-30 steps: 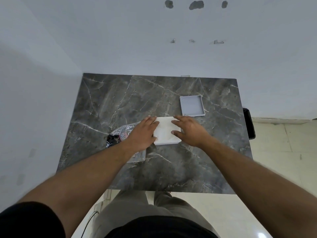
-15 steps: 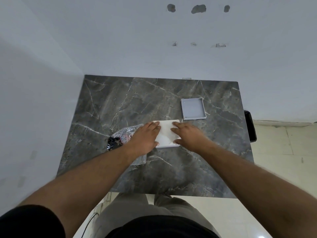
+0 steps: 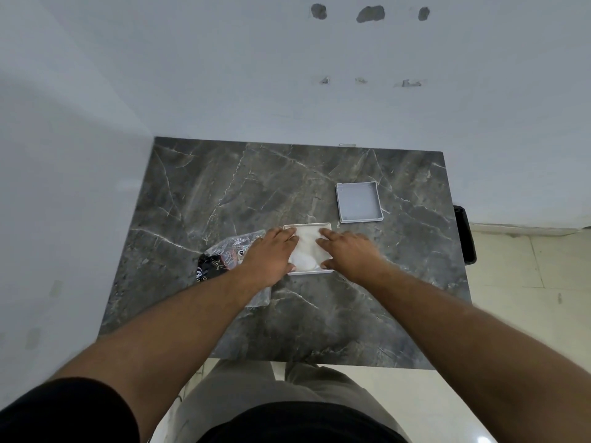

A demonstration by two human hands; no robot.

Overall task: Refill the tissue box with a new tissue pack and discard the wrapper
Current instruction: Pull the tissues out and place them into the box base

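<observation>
Both hands were down flat on the tissue stack (image 3: 308, 251), and I could see it sitting inside the tissue box (image 3: 309, 273), near the middle of the marble table (image 3: 224, 193). The left hand (image 3: 268, 254) lay open, fingers straight, pressing the stack's left side. The right hand (image 3: 348, 254) was open too, fingers straight over the right side. Neither gripped anything.

I judged the tissues soft, light and springy: they would puff up once the pressure came off, so flat palms suited them better than a pinch, which would crumple the top sheets.

The grey lid (image 3: 358, 202) lay upturned beyond and to the right, apart from the box. It looked stiff and light, best taken by opposite edges.

The wrapper (image 3: 224, 251) lay crumpled just left of the box, partly under the left forearm. It looked thin and slippery, so I'd bunch it in a fist. A dark bin (image 3: 465, 235) stood off the table's right edge.
</observation>
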